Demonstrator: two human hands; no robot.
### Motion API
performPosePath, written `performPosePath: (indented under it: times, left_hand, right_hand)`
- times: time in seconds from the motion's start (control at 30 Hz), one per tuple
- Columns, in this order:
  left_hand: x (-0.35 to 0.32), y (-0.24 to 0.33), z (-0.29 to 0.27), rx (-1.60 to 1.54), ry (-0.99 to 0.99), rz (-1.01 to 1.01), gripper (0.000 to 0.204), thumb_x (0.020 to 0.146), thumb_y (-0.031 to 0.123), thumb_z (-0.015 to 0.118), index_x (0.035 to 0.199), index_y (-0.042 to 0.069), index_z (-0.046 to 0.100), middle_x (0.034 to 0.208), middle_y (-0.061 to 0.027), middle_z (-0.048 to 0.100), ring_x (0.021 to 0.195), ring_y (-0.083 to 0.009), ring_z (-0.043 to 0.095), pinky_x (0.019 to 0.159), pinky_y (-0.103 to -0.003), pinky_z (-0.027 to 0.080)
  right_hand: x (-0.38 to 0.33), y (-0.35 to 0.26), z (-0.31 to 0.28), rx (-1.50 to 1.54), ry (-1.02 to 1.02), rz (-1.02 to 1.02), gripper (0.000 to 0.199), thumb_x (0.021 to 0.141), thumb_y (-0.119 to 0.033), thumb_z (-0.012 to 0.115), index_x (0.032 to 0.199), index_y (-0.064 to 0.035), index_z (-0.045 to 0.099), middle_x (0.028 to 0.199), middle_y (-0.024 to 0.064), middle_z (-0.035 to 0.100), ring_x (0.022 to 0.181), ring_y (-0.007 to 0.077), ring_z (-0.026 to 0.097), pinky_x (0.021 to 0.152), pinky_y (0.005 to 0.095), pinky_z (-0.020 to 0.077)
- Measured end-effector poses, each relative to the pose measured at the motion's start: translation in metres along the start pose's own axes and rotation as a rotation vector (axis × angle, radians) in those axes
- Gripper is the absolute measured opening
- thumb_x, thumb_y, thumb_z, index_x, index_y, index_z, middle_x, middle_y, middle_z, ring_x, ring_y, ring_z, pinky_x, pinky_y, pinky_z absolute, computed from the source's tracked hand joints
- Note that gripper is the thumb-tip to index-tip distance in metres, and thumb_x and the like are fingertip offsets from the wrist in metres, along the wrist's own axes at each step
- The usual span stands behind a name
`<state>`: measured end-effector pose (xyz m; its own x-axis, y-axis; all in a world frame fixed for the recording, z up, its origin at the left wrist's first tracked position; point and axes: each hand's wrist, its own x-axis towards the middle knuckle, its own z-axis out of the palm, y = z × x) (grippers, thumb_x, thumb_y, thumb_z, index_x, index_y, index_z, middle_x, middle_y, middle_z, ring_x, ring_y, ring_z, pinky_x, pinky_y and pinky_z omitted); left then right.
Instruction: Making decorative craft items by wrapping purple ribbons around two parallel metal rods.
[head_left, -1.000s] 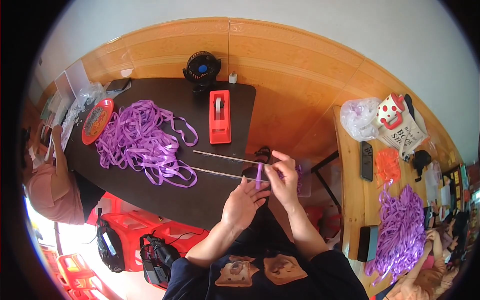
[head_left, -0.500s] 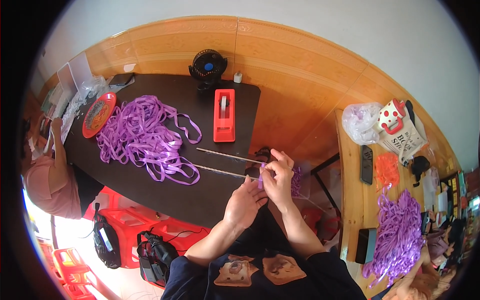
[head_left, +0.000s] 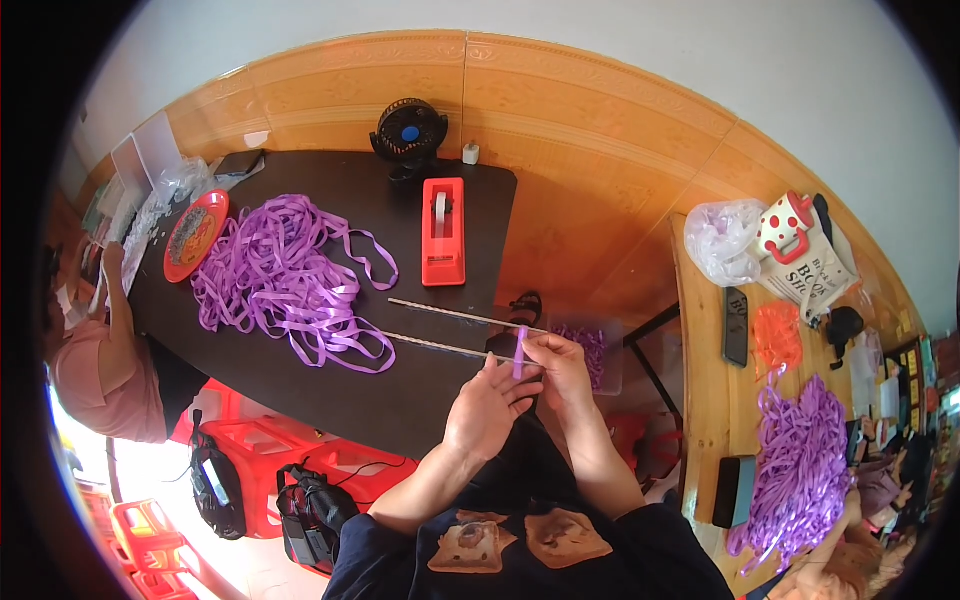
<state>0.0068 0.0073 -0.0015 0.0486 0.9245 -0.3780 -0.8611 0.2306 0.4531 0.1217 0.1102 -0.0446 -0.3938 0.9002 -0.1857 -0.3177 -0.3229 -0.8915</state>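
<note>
Two thin metal rods (head_left: 432, 308) run nearly parallel from the dark table (head_left: 400, 410) out past its right edge. A short band of purple ribbon (head_left: 519, 354) spans them near their right ends. My right hand (head_left: 566, 375) is closed in a pinch at the ribbon's upper part, beside the far rod; its fingers partly cover the rod ends. My left hand (head_left: 478, 415) is palm up with its fingers apart, the thumb tip at the near rod just left of the band. A large tangled heap of purple ribbon (head_left: 275, 265) covers the table's left half.
A red tape dispenser (head_left: 443, 262), a black fan (head_left: 408, 135) and a red plate (head_left: 197, 235) stand on the table. A wooden table (head_left: 706, 420) at right bears more purple ribbon (head_left: 795, 470). A bin of ribbon pieces (head_left: 590, 350) sits below. A person (head_left: 105, 365) is at left.
My right hand's raised fingers have come down and folded in near the band. My left hand stays almost where it was, under the rods. The view has shifted slightly.
</note>
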Motion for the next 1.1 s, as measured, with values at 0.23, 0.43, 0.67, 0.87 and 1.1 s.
performPosePath:
  times: [0.23,0.43,0.67,0.87,1.1]
  left_hand:
    - [-0.001,0.000,-0.002,0.018,-0.006,0.010,0.054,0.100,0.046,0.031,0.123,0.000,0.049,0.122,-0.0142,0.057,0.108,-0.0251,0.053,0.091,-0.035,0.039]
    - [0.001,-0.001,-0.006,0.010,-0.030,0.016,0.055,0.100,0.046,0.031,0.122,-0.001,0.050,0.121,-0.0150,0.057,0.107,-0.0257,0.054,0.091,-0.036,0.040]
    - [0.002,-0.003,-0.004,-0.020,-0.033,0.008,0.055,0.100,0.047,0.035,0.122,-0.001,0.049,0.114,-0.0120,0.058,0.104,-0.0232,0.054,0.091,-0.035,0.039]
    - [-0.001,-0.001,-0.006,-0.014,-0.053,0.022,0.054,0.100,0.045,0.032,0.124,0.000,0.049,0.120,-0.0135,0.057,0.106,-0.0238,0.054,0.091,-0.035,0.039]
    - [0.003,-0.003,-0.004,0.072,-0.010,0.032,0.048,0.100,0.040,0.036,0.124,0.001,0.050,0.117,-0.0118,0.058,0.104,-0.0231,0.055,0.089,-0.035,0.040]
  right_hand:
    - [0.026,0.025,-0.013,0.320,-0.378,0.265,0.024,0.088,-0.021,0.064,0.098,0.0004,0.064,0.113,0.0191,0.064,0.096,0.0257,0.064,0.088,0.0368,0.0514]
    - [0.026,0.085,0.007,1.248,-0.869,0.331,0.023,0.094,-0.025,0.056,0.104,-0.0049,0.061,0.107,0.0139,0.060,0.094,0.0261,0.062,0.084,0.0344,0.0511]
    - [0.046,0.113,-0.028,0.348,-0.407,0.177,0.030,0.098,-0.026,0.048,0.119,-0.0051,0.053,0.109,0.0136,0.060,0.094,0.0254,0.062,0.081,0.0323,0.0523]
    - [0.018,0.045,-0.020,0.657,-0.472,0.149,0.060,0.092,-0.031,0.058,0.142,-0.0076,0.035,0.123,0.0191,0.057,0.111,0.0316,0.058,0.093,0.0420,0.0497]
    - [0.027,0.018,-0.006,0.512,-0.405,0.156,0.036,0.094,-0.016,0.056,0.129,-0.0066,0.052,0.085,0.0084,0.058,0.083,0.0223,0.058,0.075,0.0335,0.0494]
